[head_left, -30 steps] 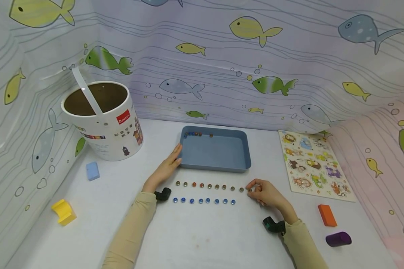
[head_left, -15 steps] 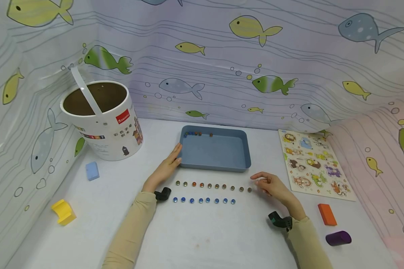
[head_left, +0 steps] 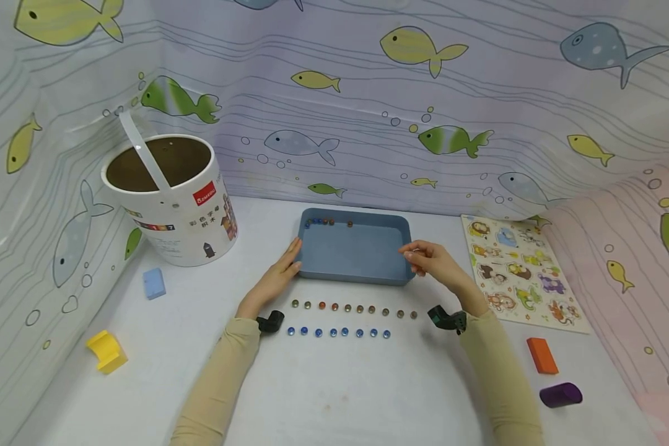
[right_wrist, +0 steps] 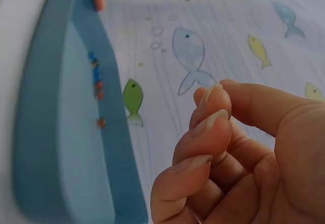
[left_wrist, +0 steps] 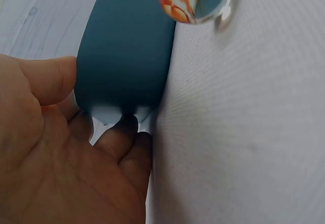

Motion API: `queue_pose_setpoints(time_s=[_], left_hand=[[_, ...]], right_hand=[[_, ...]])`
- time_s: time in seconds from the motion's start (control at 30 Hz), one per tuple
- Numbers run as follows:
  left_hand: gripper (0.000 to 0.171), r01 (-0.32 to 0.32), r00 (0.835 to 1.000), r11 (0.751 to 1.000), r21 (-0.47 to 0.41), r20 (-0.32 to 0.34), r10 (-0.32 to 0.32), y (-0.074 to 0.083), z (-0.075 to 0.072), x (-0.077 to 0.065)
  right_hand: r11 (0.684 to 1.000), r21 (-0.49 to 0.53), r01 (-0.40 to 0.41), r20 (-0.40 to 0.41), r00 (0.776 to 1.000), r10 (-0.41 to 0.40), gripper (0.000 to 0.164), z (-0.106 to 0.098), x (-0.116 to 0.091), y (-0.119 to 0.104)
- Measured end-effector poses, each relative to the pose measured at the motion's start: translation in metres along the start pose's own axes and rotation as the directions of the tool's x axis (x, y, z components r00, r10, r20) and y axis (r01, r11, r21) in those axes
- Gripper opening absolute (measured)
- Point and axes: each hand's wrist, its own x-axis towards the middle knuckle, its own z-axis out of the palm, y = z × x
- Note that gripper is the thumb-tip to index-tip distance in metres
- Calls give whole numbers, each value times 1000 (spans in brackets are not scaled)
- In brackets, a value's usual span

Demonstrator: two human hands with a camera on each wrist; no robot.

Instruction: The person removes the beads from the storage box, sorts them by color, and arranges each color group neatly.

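Blue tray [head_left: 354, 254]: flat on the white table [head_left: 334, 402], far edge near the fish curtain [head_left: 362, 111], near edge facing the upper marble row [head_left: 359, 309]. Left hand [head_left: 270, 282]: fingers straight, resting against the tray's left end wall. Right hand [head_left: 436, 266]: over the tray's right wall, fingers loosely bent, thumb tip close to the forefinger, gap narrow, holding nothing visible; the right wrist view shows its fingertips apart from the tray. Tray marbles [head_left: 319, 221]: blue and brownish, clustered in the far left corner, with a single marble [head_left: 349, 223] farther along the far wall; the tray floor spreads between these and the right hand. Lower marble row [head_left: 344, 332]: eight blue pieces, just in front of the upper row of ten; table surface runs from there to the bottom of the view. Surroundings, left: white bucket [head_left: 181, 229], blue block [head_left: 154, 284], yellow block [head_left: 106, 352]. Right: animal board [head_left: 521, 272] beyond the right hand, orange block [head_left: 542, 355], purple block [head_left: 560, 394]. Obscured: part of the tray's right wall, behind the right hand; both sleeves, cut by the lower border; an orange-streaked marble [left_wrist: 177, 0], cropped at the top of the left wrist view; the corner marbles, too small to count surely.
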Motion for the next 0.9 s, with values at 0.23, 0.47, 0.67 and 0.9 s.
queue_pose_setpoints(time_s=[0.23, 0.47, 0.67, 0.9], left_hand=[[58, -9, 1000, 1000, -5, 7, 9, -1, -1, 0], [57, -16, 1000, 1000, -3, -9, 16, -1, -2, 0], [57, -9, 1000, 1000, -11, 1, 9, -1, -2, 0], [57, -6, 1000, 1000, -4, 0, 6, 2, -3, -2]], right_hand=[[995, 82, 58, 44, 997, -62, 35, 2, 46, -27], [988, 152, 7, 39, 999, -13, 39, 9, 85, -35], [979, 193, -67, 36, 997, 61, 41, 21, 119, -24], [966, 224, -126, 16, 992, 126, 40, 39, 144, -7]])
